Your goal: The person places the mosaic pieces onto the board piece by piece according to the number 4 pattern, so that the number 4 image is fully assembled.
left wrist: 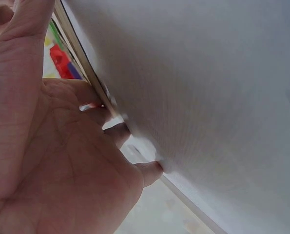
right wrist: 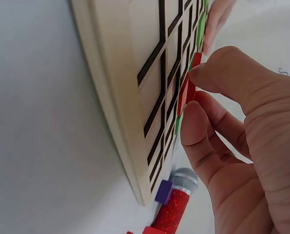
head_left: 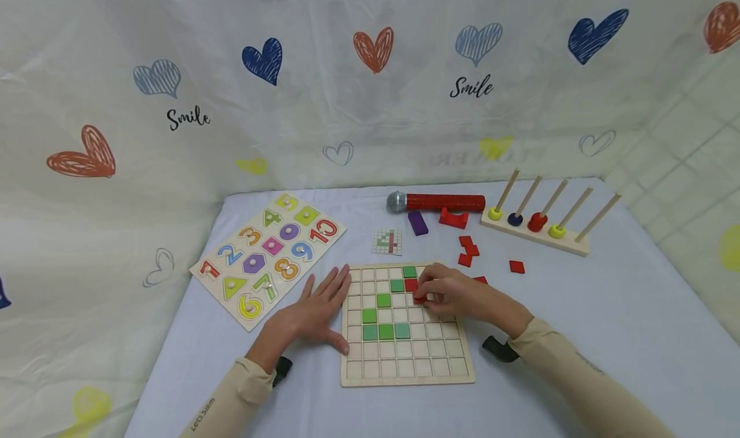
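A wooden grid board lies on the white cloth, with several green tiles in its cells. One red tile sits in a cell near the top, just below a green one. My right hand pinches another red tile between thumb and fingers, at the cell below that red one. Whether this tile is fully seated cannot be told. At the board's left edge rests my left hand, fingers spread and touching the rim; its palm fills much of the left wrist view.
Loose red tiles lie right of the board. Behind it are a small pattern card, a purple block, a red arch block and a microphone. A number puzzle lies left, a peg stand back right.
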The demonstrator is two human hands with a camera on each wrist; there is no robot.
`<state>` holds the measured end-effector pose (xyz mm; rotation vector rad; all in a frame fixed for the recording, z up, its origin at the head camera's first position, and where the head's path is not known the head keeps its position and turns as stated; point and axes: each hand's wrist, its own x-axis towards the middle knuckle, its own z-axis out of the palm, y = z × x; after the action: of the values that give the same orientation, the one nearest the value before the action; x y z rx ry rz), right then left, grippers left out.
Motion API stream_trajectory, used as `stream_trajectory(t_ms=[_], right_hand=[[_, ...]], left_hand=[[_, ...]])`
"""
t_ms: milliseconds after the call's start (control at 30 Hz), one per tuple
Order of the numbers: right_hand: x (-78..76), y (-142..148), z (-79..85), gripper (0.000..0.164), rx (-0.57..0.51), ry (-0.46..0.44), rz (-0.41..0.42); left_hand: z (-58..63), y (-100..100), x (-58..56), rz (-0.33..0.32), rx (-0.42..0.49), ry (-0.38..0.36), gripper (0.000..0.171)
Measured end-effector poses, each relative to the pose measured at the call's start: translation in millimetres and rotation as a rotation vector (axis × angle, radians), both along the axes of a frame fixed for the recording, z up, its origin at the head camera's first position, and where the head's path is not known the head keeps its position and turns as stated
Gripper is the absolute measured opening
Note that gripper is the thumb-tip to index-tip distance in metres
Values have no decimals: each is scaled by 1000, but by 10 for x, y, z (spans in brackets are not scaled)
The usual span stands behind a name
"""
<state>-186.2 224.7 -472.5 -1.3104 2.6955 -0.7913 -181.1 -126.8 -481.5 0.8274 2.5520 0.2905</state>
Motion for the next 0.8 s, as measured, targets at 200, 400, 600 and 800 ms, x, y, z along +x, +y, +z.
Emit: stream_trajectory(t_ms=[200, 400, 600, 800], right_hand=[[0, -117, -16, 19, 64, -9, -3], [10, -156, -26, 21, 84, 52, -2], [19, -171, -36, 20, 54, 93, 1], [23, -168, -29, 15, 71, 122, -6]], left_hand=[[-9, -7, -2, -3, 2, -5, 140], [-17, -10, -10, -4, 0, -7, 140], [-2, -3, -22, -9, 0, -8, 140], [12, 2, -23, 1, 3, -9, 140]])
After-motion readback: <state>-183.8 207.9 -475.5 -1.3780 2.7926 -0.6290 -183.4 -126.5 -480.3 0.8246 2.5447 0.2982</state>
